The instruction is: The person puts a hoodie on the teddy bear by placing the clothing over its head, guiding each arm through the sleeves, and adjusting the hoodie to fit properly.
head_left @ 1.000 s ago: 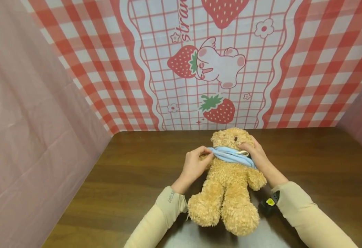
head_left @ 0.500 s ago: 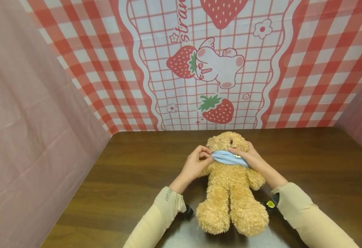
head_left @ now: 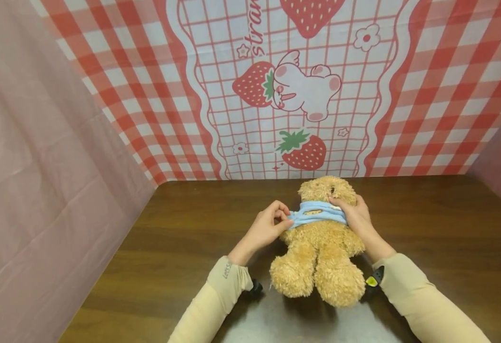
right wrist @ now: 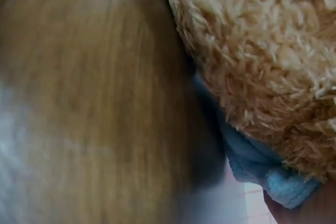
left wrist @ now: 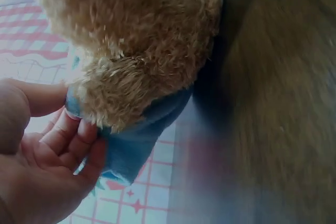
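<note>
A golden-brown teddy bear (head_left: 321, 252) faces up in the head view, its feet toward the person. A small light-blue shirt (head_left: 316, 216) with a pale patch is bunched round its neck and upper chest. At the shirt's left edge, my left hand (head_left: 267, 224) pinches the fabric between thumb and fingers. My right hand (head_left: 361, 220) grips the other side, thumb on the shirt's front beside the bear's head, most fingers hidden behind. In the left wrist view, a furry arm (left wrist: 115, 95) pokes into the blue cloth next to my fingers. The right wrist view shows cloth (right wrist: 252, 158) beneath the fur.
The bear is over a dark wooden table (head_left: 182, 247). A red-and-white checked strawberry cloth (head_left: 310, 95) hangs behind the table's far edge, and a pink curtain (head_left: 53, 166) hangs at the left. Black wrist straps (head_left: 376, 275) show at the cuffs.
The shirt has gone from a narrow rolled band to a wider spread over the upper chest, its patch now showing. My left hand has drawn its edge slightly down; the bear's feet have moved up.
</note>
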Demonstrator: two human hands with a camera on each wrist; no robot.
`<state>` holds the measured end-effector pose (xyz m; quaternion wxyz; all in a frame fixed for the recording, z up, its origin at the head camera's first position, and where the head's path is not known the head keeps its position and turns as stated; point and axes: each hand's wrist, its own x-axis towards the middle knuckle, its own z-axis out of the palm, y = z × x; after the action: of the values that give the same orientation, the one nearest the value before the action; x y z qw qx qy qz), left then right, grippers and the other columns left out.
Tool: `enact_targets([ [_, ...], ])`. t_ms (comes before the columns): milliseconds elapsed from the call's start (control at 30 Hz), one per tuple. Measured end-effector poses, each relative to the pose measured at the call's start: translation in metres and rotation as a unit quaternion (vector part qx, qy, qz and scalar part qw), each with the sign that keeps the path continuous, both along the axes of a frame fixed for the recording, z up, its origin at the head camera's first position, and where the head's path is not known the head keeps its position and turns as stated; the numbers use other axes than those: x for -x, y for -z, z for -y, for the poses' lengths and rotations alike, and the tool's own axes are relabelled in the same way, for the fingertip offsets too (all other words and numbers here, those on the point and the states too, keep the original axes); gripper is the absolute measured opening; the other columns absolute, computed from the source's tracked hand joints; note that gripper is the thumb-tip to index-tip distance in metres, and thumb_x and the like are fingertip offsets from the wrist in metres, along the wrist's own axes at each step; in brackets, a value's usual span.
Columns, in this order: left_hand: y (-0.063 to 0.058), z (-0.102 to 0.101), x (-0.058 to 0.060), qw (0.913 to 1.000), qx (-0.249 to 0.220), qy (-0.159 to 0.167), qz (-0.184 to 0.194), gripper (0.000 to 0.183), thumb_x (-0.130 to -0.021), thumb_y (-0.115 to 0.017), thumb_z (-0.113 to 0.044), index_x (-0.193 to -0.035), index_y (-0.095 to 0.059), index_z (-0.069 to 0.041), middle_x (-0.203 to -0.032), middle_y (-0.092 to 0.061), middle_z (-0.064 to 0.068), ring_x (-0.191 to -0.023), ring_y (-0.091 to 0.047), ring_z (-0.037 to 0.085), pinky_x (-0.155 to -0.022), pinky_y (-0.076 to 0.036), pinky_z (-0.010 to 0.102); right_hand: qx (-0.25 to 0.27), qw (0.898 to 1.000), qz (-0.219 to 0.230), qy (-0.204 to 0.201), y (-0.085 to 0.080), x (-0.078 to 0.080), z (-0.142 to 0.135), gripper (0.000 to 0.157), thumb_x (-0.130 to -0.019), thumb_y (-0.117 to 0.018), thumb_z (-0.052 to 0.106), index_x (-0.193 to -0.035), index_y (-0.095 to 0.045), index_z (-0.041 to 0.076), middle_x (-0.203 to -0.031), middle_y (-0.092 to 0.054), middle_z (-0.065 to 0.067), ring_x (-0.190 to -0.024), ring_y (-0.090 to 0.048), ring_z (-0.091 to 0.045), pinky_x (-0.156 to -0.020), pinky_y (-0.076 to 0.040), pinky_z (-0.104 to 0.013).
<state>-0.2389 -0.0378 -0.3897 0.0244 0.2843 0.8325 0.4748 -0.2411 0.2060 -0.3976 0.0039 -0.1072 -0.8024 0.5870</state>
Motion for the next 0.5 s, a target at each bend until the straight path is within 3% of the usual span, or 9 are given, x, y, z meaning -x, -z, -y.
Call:
enact_targets([
  [133,0.001,0.0,-0.002,0.9996,0.018,-0.018,0.008,0.015,-0.087,-0.061,-0.018,-0.094,-0.052,-0.009,-0.073,-0.063,0.0,-0.064,-0.051,0.005,-0.064,-0.04,0.02,0.035,0.997,-0.003,0.068,0.002,0.003,0.0,0.096,-0.083,-0.056,0.05,-0.145,-0.001,0.001,-0.15,-0.007,-0.021,-0.136,-0.013,-0.034,-0.109,-0.017,-0.045],
  [267,0.002,-0.003,-0.007,0.9989,0.035,-0.022,0.021,0.012,-0.086,-0.063,-0.018,-0.087,-0.054,-0.009,-0.067,-0.061,-0.001,-0.061,-0.051,0.005,-0.062,-0.041,0.02,0.067,0.992,0.002,0.103,0.003,0.006,-0.002,0.096,-0.083,-0.056,0.05,-0.146,0.001,0.004,-0.151,-0.004,-0.018,-0.137,-0.009,-0.031,-0.111,-0.015,-0.042],
  [300,0.001,-0.004,-0.008,0.999,0.033,-0.019,0.025,0.012,-0.086,-0.063,-0.017,-0.086,-0.054,-0.009,-0.067,-0.06,-0.001,-0.06,-0.051,0.005,-0.06,-0.041,0.019,0.067,0.993,0.003,0.102,0.003,0.007,-0.003,0.097,-0.083,-0.055,0.05,-0.145,0.003,0.004,-0.151,-0.002,-0.017,-0.138,-0.008,-0.031,-0.111,-0.014,-0.042],
  [367,0.0,-0.004,-0.01,0.999,0.035,-0.011,0.027,0.011,-0.086,-0.063,-0.017,-0.086,-0.055,-0.01,-0.068,-0.059,-0.001,-0.059,-0.05,0.005,-0.058,-0.04,0.019,0.06,0.994,-0.009,0.094,0.003,0.008,-0.003,0.093,-0.083,-0.056,0.049,-0.146,-0.005,0.003,-0.149,-0.011,-0.02,-0.135,-0.016,-0.032,-0.11,-0.018,-0.042],
  [500,-0.003,-0.002,-0.012,0.9985,0.038,0.021,0.035,0.01,-0.086,-0.062,-0.018,-0.091,-0.057,-0.011,-0.072,-0.06,-0.001,-0.059,-0.05,0.006,-0.057,-0.04,0.019,0.029,0.998,-0.036,0.033,0.003,0.01,-0.004,0.083,-0.085,-0.054,0.048,-0.144,-0.016,0.003,-0.142,-0.028,-0.023,-0.126,-0.029,-0.033,-0.106,-0.024,-0.045],
])
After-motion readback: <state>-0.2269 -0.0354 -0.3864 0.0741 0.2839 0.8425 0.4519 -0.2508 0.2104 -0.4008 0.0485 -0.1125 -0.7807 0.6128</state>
